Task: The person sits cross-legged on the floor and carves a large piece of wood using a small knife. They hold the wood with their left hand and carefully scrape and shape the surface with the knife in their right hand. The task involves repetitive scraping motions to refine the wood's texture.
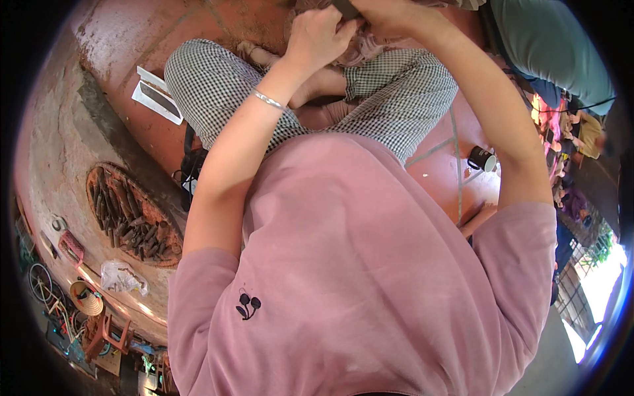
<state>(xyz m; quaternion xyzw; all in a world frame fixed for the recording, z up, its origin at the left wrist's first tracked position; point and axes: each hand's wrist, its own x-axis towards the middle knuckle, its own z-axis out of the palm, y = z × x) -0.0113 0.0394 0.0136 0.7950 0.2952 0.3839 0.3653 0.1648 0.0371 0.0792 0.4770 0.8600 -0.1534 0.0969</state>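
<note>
My left hand [319, 38] and my right hand [385, 18] meet at the top edge of the head view, both closed. A short, dark, flat strip [345, 8] lies where they meet, at the fingers of my right hand. The curled fingers of my left hand press against its near side; what they grip is hidden. The top edge cuts off part of the strip and of my right hand. Crumpled, pinkish see-through material [370, 49] lies just below the hands, beyond my crossed legs in checked trousers [218, 89].
A white open box [158, 98] with a dark bar lies left on the tiled floor. Further left, a reddish tray [173, 254] holds several dark sticks, near a plastic bag [124, 277]. At right are a dark mug [482, 159] and another person's green-clad leg [555, 49].
</note>
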